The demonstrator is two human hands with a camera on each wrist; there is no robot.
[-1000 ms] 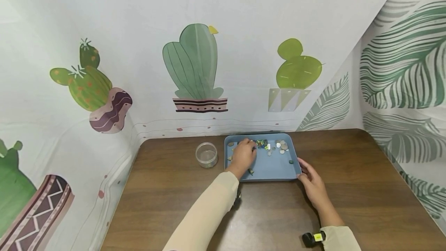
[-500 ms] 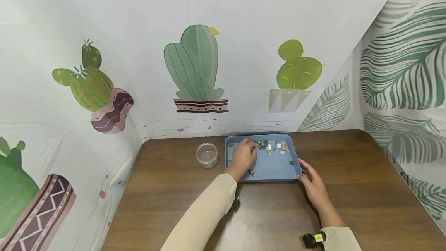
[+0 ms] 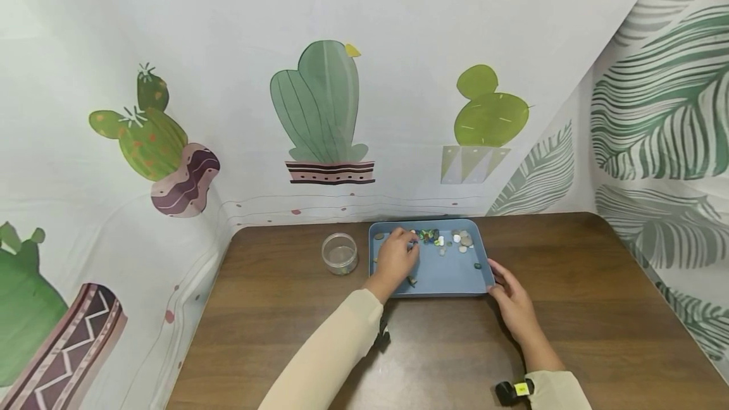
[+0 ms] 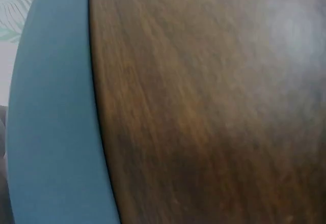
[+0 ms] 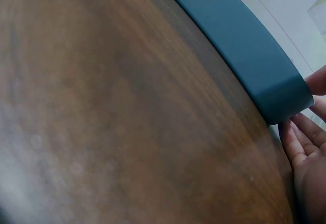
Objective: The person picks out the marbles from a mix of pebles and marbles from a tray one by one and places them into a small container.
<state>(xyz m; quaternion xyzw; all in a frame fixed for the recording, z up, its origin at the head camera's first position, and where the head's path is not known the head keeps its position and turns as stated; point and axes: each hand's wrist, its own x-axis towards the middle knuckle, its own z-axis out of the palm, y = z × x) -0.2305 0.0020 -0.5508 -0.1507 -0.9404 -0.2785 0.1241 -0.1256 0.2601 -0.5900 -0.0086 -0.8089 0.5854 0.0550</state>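
A shallow blue tray (image 3: pixel 444 278) lies on the table with small stones in it. My left hand (image 3: pixel 394 257) reaches over its left part, fingers bent down beside a cluster of shiny green and multicoloured stones (image 3: pixel 426 235). I cannot tell whether those fingertips hold a stone. At the tray's near right corner, my right hand (image 3: pixel 512 301) grips the side, thumb at the rim and fingers below, as the right wrist view also shows. Pale pebbles (image 3: pixel 466 241) sit at the back right; a dark green stone (image 3: pixel 477 266) lies apart near the right wall. Only the tray's outer wall (image 4: pixel 56 107) shows in the left wrist view.
A clear round jar (image 3: pixel 340 254) stands on the brown wooden table (image 3: pixel 273 309), left of the tray. Behind the table hangs a white cloth (image 3: pixel 398 112) printed with cacti. A brown stone (image 3: pixel 379 236) lies in the tray's back left corner.
My left forearm has shifted slightly left, while the hand stays over the same part of the tray. The right hand keeps its place at the corner.
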